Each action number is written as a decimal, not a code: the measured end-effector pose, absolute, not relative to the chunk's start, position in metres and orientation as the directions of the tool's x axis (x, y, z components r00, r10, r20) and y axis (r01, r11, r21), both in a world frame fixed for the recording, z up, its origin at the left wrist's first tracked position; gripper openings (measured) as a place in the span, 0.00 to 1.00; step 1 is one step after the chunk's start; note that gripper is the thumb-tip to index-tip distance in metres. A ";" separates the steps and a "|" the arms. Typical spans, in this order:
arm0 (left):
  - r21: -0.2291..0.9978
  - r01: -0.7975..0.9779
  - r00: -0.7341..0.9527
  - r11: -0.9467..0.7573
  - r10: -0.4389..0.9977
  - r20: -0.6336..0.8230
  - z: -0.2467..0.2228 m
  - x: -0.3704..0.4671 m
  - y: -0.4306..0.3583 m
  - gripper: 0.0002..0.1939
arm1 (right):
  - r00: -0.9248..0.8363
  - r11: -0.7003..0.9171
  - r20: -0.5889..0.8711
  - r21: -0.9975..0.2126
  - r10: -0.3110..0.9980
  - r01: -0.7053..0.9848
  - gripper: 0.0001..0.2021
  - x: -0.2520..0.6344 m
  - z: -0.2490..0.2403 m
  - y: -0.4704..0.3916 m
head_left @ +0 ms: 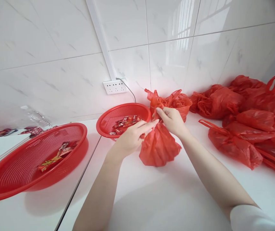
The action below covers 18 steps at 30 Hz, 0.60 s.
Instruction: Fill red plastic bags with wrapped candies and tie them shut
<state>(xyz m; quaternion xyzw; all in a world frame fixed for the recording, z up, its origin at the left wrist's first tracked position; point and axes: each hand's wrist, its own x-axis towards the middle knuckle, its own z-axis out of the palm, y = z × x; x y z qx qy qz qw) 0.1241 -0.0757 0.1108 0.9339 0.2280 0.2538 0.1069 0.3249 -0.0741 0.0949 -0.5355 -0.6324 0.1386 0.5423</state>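
Observation:
A filled red plastic bag hangs or rests just over the white table, its neck gathered at the top. My right hand pinches the twisted neck from the right. On the left side, my left hand is at the neck too, its index finger stretched across it and the other fingers curled against the bag. Whatever the bag contains is hidden. Right behind my hands stands another red plastic bag. Close to my left hand is a round red basket with small red wrapped packets.
A larger red basket at left holds several wrapped snacks. Behind it lies a clear plastic bottle or wrapper. Several tied red bags are heaped at right. A power socket strip is on the tiled wall; a seam crosses the table.

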 end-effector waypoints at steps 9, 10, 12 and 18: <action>-0.042 0.693 0.674 -0.719 0.627 0.390 0.110 0.135 -0.086 0.17 | 0.253 0.224 0.436 -0.782 0.864 0.582 0.18 0.359 0.096 -0.063; -0.024 0.698 0.676 -0.716 0.647 0.353 0.112 0.135 -0.088 0.17 | 0.264 0.206 0.402 -0.810 0.877 0.549 0.17 0.365 0.095 -0.061; 0.019 0.710 0.673 -0.704 0.686 0.278 0.115 0.134 -0.092 0.17 | 0.298 0.163 0.339 -0.858 0.893 0.487 0.16 0.382 0.092 -0.057; 0.235 0.707 0.683 -0.667 0.730 0.016 0.123 0.129 -0.098 0.20 | 0.500 -0.078 0.341 -0.761 0.796 0.644 0.16 0.422 0.081 -0.048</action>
